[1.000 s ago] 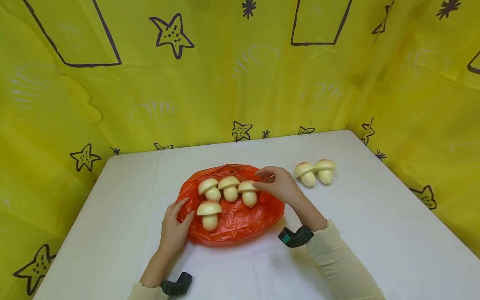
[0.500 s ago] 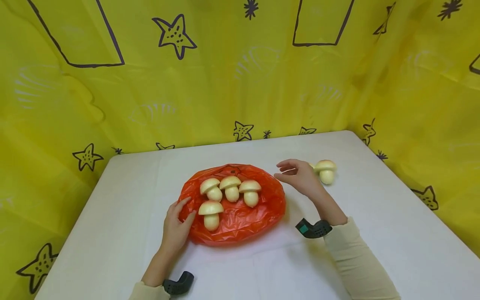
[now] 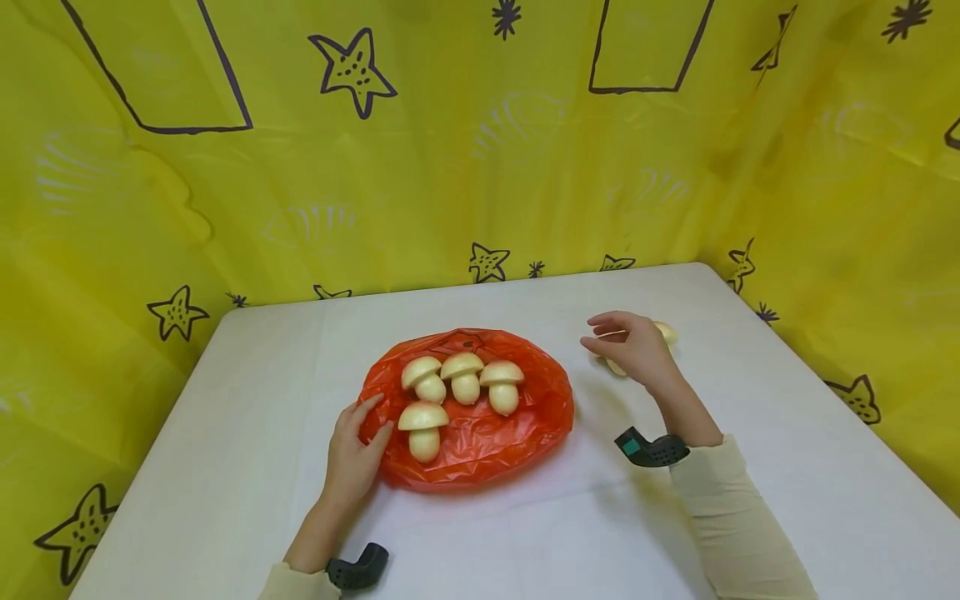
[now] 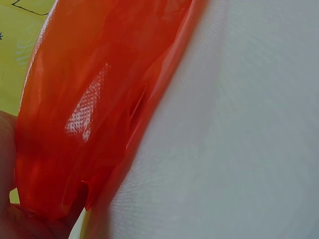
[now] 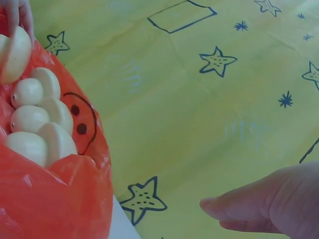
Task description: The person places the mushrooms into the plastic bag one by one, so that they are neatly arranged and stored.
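Observation:
A red plastic bag (image 3: 487,446) with a wide mouth lies on the white table, several toy mushrooms (image 3: 464,386) inside it. Three of these form a row; another mushroom (image 3: 423,442) lies nearer the front left. My left hand (image 3: 351,454) rests at the bag's left rim, thumb and fingers spread apart against the plastic. To the right of the bag, my right hand (image 3: 630,346) hovers with loosely bent fingers, holding nothing. It partly covers two more mushrooms, one of which, the farther mushroom (image 3: 665,333), shows behind the knuckles.
The white table (image 3: 247,400) ends at a yellow curtain (image 3: 420,200) printed with starfish, which rises behind and on both sides. A black band (image 3: 356,567) sits on the left wrist and another black band (image 3: 651,448) on the right.
My right hand has drawn back from the mushroom at the right of the row and moved right, over the two mushrooms outside the bag. The left hand has stayed at the bag's rim.

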Demonstrator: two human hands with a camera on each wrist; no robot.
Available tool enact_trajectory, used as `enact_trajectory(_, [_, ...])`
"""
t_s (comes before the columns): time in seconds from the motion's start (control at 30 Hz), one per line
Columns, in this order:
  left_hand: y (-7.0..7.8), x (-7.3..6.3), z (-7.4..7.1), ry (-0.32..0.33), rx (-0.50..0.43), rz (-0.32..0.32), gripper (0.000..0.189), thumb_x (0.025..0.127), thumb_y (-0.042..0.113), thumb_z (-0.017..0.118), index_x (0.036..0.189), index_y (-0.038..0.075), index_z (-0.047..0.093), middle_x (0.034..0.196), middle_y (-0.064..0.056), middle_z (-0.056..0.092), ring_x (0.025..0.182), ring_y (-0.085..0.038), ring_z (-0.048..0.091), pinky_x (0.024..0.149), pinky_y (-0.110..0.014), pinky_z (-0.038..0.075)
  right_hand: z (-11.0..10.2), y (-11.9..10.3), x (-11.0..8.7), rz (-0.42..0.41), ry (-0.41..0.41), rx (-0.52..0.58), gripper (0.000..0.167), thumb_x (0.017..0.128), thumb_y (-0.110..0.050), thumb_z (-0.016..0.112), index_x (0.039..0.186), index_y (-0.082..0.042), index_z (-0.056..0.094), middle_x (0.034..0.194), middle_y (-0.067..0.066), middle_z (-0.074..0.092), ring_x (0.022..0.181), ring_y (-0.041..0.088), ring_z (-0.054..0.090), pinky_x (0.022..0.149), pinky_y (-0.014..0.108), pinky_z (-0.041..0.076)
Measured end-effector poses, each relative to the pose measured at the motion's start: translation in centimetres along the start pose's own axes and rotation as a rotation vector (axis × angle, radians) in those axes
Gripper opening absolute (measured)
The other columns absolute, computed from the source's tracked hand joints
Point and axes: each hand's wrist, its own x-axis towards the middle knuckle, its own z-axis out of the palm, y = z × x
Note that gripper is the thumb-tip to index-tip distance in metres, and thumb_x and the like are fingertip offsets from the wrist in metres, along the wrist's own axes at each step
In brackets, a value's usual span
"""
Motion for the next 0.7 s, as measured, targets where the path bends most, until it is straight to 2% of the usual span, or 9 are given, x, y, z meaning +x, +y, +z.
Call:
enact_trajectory(0.13, [0.0,0.0,0.0,-0.001,0.002,-0.002,0.040,0.088,0.010,0.059,0.127,0.004,0.052,0.127,-0.022,0.042,0.117,-0.037,0.040,0.096,-0.053,0.036,-0.7,0.1,0.0,0.012,0.010,-0.006,0.042,0.085,-0.024,0.066,0.116,0.003,0.057,0.111,0.023,0.058,0.098,0.035,0.056,0.077,0.036,0.051])
enact_trajectory(0.33, [0.1,-0.1,0.0,-0.001,0.003,0.000,0.040,0.088,0.010,0.059,0.127,0.004,0.052,0.127,-0.022,0.042,0.117,-0.037,0.040,0.096,-0.054,0.035,-1.6,0.4,-0.1,0.015,0.043,0.000,0.042,0.086,-0.023,0.065,0.118,0.003,0.056,0.110,0.023,0.058,0.100,0.036,0.057,0.082,0.044,0.048])
enact_trajectory(0.7, [0.1,-0.1,0.1,0.004,-0.002,0.005,0.039,0.087,0.008,0.059,0.126,0.003,0.053,0.127,-0.023,0.042,0.118,-0.038,0.039,0.095,-0.054,0.036,-2.4,1.2,0.1,0.070,0.034,-0.020,0.047,0.086,-0.026,0.065,0.121,0.003,0.054,0.115,0.025,0.055,0.104,0.038,0.052,0.086,0.047,0.045])
